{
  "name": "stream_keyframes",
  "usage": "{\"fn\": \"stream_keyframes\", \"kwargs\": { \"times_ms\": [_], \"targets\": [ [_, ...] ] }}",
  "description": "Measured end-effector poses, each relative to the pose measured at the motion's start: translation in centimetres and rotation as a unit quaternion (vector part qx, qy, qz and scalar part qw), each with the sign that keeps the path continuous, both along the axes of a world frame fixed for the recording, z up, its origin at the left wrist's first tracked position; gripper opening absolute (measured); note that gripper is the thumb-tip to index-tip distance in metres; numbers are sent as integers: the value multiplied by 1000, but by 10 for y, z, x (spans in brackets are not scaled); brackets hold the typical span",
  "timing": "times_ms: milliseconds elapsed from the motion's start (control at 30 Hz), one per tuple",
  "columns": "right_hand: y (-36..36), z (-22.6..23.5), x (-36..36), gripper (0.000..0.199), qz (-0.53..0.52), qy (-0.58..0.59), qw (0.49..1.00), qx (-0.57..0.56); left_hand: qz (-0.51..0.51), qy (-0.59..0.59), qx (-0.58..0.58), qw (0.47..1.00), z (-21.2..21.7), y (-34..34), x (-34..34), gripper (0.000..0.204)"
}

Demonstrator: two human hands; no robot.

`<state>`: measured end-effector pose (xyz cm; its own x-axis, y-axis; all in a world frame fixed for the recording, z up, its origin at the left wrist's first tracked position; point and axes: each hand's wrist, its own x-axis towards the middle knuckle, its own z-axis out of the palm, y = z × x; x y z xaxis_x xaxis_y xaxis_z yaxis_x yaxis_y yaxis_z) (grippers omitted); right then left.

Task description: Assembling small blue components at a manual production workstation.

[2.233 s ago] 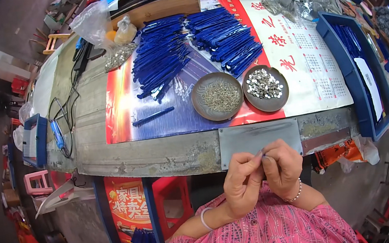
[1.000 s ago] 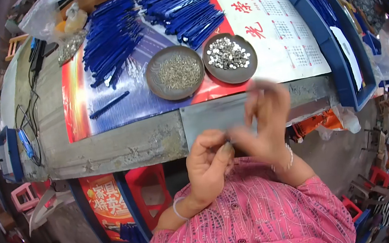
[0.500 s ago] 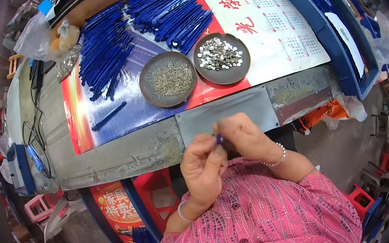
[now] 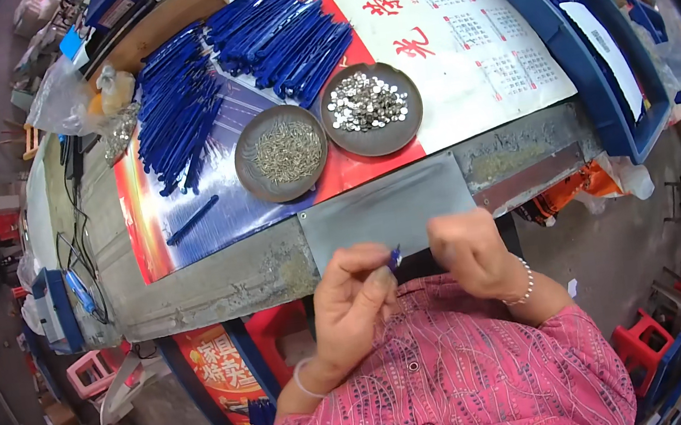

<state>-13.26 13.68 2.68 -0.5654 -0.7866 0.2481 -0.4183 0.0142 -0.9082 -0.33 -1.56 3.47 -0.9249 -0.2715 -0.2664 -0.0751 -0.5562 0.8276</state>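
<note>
My left hand (image 4: 357,294) pinches a small blue plastic piece (image 4: 396,257) between thumb and fingers, close to my chest. Only its end shows; the rest is hidden by the fingers. To the right of it, apart from the piece, my right hand (image 4: 473,253) is closed in a fist, and whatever it may hold cannot be seen. Both hands are over the near edge of the table, by a grey plate (image 4: 388,210). Beyond them stand a dark round dish of thin metal pins (image 4: 281,153) and another dish of small silver discs (image 4: 369,101).
Two piles of slim blue sticks (image 4: 177,114) lie on a printed calendar sheet (image 4: 459,68), with one loose stick (image 4: 193,219) nearer. A blue crate (image 4: 617,120) stands at the right. A cable and a blue-handled tool (image 4: 80,291) lie at the left edge.
My right hand has drawn away from the left to the right. The left hand keeps its pinch on the blue piece, and the view has shifted slightly.
</note>
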Motion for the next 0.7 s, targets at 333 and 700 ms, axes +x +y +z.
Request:
{"fn": "stream_keyframes", "kwargs": {
  "times_ms": [333, 700],
  "targets": [
    [30, -64, 44, 29, 53, -31, 990, 129, -159, 94, -558, 809, -11, -21, -96, 16],
    [13, -83, 33, 30, 163, -37, 956, 241, -230, 138, -707, 655, -10, -27, -114, 19]
  ]
}}
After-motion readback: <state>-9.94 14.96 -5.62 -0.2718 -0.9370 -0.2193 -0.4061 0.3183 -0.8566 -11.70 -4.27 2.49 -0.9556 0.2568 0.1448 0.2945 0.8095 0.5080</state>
